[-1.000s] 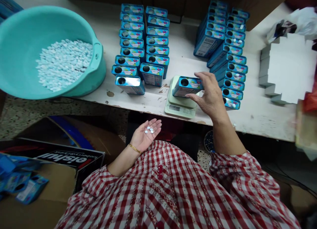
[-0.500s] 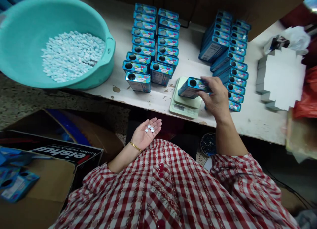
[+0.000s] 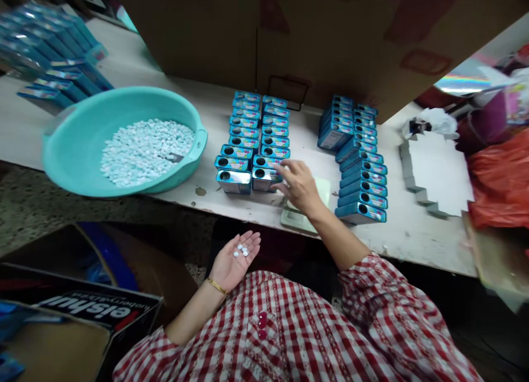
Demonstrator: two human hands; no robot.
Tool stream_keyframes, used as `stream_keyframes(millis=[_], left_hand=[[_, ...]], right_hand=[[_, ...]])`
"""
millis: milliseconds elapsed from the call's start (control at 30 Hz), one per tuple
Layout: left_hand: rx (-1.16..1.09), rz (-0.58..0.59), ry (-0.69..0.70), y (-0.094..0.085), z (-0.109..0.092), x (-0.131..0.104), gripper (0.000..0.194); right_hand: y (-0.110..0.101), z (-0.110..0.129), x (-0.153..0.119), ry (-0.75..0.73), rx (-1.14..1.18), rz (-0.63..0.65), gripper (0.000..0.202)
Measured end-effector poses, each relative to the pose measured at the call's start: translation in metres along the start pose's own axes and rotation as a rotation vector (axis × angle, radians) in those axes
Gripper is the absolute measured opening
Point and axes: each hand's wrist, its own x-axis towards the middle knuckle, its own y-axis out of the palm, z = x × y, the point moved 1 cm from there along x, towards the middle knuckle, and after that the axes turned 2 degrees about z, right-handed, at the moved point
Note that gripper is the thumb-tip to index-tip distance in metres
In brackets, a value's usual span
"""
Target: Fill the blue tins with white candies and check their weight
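My left hand (image 3: 235,259) lies palm up with fingers stretched out, in front of the table edge. Several small white candies (image 3: 241,251) rest loose on its palm. Over the table, my right hand (image 3: 298,184) reaches to the front candy box (image 3: 264,179) of the middle rows, a blue box with a round hole in its top. Thumb and fingers are spread at its right end; whether they still touch it is unclear. Beneath that hand and wrist is a pale green kitchen scale (image 3: 298,220), partly covered, with no box visible on it.
A turquoise basin (image 3: 55,150) of white candies with a dark scoop stands left. More blue boxes (image 3: 360,212) form rows at right, beside white cartons (image 3: 438,172) and a red bag (image 3: 500,178). Cardboard (image 3: 206,35) rises behind; an open carton (image 3: 136,310) sits lower left.
My right hand has moved left, and the candy box from the scale now stands at the front of the middle rows. The view has tilted up; my left hand still bears the candies.
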Motion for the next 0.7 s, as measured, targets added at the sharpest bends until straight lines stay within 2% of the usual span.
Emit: stream_keyframes(millis=[33,133,200,267,333,400,467,600,700], left_hand=[[0.002,-0.003,0.006,-0.001,-0.001,0.001,0.026],[0.002,-0.006,0.012,0.002,-0.002,0.004,0.027],[-0.003,0.0,0.004,0.007,0.0,0.005,0.027],[-0.005,0.013,-0.001,0.012,0.001,0.005,0.026],[-0.004,0.028,0.0,0.016,0.002,0.005,0.026],[-0.001,0.032,0.001,0.016,0.003,0.004,0.025],[0.005,0.024,0.003,0.014,0.004,0.003,0.024],[0.026,0.016,-0.022,0.012,0.013,0.004,0.023],[0.052,0.073,-0.069,0.018,0.024,0.006,0.026]], right_hand=[[-0.007,-0.021,0.004,0.024,-0.019,-0.035,0.032],[-0.024,-0.1,0.02,0.304,-0.138,-0.19,0.027],[-0.024,-0.147,0.031,0.445,-0.203,-0.184,0.026],[-0.016,-0.179,0.04,0.487,-0.231,-0.156,0.025],[-0.01,-0.189,0.043,0.438,-0.253,-0.128,0.023],[-0.012,-0.182,0.04,0.351,-0.267,-0.08,0.025],[-0.025,-0.162,0.03,0.277,-0.258,-0.007,0.025],[-0.064,-0.099,-0.001,0.11,-0.233,0.116,0.02],[-0.08,-0.053,-0.023,-0.034,-0.292,0.229,0.018]])
